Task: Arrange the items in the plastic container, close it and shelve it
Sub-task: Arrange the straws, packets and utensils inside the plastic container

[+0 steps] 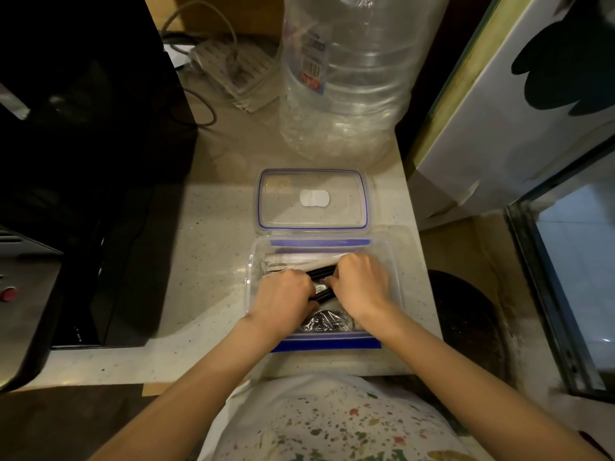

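A clear plastic container (394,261) with blue clips stands on the speckled counter in front of me. Its clear lid (312,197) with a blue rim lies flat just behind it. Both hands are down inside the container. My left hand (283,296) and my right hand (361,281) each grip black stick-like items (321,271) that run between them. Folded white papers (299,259) lie along the far side of the container. A crinkled dark plastic packet (327,321) lies at the near side, partly hidden under my wrists.
A large clear water bottle (346,78) stands behind the lid. A black appliance (83,144) fills the left of the counter, with cables and a flat pack (239,68) at the back. The counter ends at the right, beside a white panel (499,128) and a glass tank (572,277).
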Demonstrator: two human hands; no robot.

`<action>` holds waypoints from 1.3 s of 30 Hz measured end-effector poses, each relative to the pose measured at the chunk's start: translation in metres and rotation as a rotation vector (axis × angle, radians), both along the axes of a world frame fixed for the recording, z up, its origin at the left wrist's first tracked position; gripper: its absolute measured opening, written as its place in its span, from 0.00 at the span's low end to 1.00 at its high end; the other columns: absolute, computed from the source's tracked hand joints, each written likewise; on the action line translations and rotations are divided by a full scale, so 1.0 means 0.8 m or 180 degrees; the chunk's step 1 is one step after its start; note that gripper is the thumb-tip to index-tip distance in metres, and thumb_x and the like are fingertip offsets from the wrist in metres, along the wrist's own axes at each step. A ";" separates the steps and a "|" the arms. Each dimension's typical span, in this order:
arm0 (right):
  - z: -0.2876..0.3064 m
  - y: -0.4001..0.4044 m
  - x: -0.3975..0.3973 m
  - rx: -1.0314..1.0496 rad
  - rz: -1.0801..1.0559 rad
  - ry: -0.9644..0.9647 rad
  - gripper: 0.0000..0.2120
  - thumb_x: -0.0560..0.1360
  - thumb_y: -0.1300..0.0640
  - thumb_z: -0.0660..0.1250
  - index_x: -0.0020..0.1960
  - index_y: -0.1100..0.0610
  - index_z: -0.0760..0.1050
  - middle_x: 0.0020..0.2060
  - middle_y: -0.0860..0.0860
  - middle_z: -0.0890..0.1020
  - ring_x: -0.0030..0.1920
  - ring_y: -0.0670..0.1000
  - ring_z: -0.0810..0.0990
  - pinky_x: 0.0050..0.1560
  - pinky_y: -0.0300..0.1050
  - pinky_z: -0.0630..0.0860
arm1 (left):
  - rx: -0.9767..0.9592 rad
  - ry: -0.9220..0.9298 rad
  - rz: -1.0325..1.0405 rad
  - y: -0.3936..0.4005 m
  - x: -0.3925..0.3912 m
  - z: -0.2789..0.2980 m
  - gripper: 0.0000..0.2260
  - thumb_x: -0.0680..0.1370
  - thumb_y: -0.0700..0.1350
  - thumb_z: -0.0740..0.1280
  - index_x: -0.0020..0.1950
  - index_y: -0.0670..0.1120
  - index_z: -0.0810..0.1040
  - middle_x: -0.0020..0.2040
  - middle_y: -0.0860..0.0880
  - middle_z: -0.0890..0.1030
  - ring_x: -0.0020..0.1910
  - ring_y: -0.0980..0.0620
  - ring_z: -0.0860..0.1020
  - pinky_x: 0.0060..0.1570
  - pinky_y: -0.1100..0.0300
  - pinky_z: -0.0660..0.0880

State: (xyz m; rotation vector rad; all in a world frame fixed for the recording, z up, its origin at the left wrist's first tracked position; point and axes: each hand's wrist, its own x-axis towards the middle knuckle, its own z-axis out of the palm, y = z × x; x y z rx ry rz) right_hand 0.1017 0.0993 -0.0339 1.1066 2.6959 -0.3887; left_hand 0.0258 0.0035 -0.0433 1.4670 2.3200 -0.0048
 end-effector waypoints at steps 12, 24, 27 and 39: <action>-0.002 -0.001 0.004 0.0460 0.0300 -0.0358 0.18 0.76 0.45 0.62 0.52 0.60 0.78 0.54 0.56 0.80 0.61 0.56 0.71 0.57 0.50 0.67 | 0.0027 0.0117 0.0029 -0.003 0.001 0.003 0.11 0.75 0.50 0.65 0.50 0.44 0.80 0.52 0.46 0.79 0.50 0.46 0.79 0.39 0.58 0.68; -0.002 -0.006 0.001 0.0415 0.0490 -0.0374 0.10 0.74 0.67 0.61 0.52 0.61 0.77 0.53 0.57 0.80 0.60 0.58 0.72 0.61 0.52 0.65 | -0.0029 0.0252 0.0059 -0.005 0.004 0.006 0.13 0.75 0.52 0.65 0.50 0.43 0.79 0.54 0.47 0.78 0.52 0.47 0.78 0.41 0.57 0.69; 0.000 -0.002 0.002 0.0338 0.0576 -0.0220 0.08 0.74 0.67 0.61 0.50 0.61 0.77 0.51 0.57 0.80 0.56 0.57 0.74 0.59 0.51 0.66 | 0.0029 0.0231 0.0043 -0.004 0.003 0.007 0.12 0.75 0.51 0.65 0.51 0.44 0.79 0.53 0.47 0.78 0.52 0.47 0.78 0.40 0.58 0.69; 0.035 0.030 0.011 -0.0456 0.0377 0.0643 0.10 0.75 0.57 0.61 0.40 0.62 0.75 0.39 0.55 0.79 0.39 0.54 0.78 0.39 0.47 0.74 | -0.0118 0.0372 -0.0097 -0.003 0.002 0.010 0.10 0.76 0.50 0.64 0.50 0.46 0.78 0.51 0.46 0.81 0.50 0.44 0.80 0.42 0.55 0.73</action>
